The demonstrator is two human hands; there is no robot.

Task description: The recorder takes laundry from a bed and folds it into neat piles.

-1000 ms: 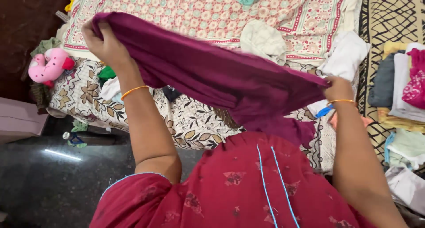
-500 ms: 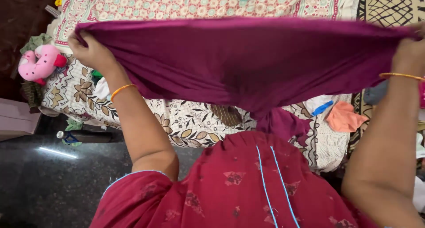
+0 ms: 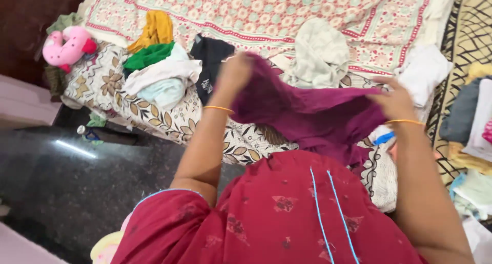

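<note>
Maroon cloth (image 3: 312, 113) at frame centre, above the bed (image 3: 318, 13), pinched by left hand (image 3: 234, 74) and right hand (image 3: 394, 100). Looks half-folded; clothes pile (image 3: 159, 69) upper left still unsorted.

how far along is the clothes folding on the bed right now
Done: some folded garments look stacked at the right edge, though they are partly cut off. In hand: the left hand and right hand both grip the maroon cloth, bunched between them above the bed. Left: a loose heap of yellow, green and white clothes, a black garment and a crumpled pale cloth lie unfolded.
</note>
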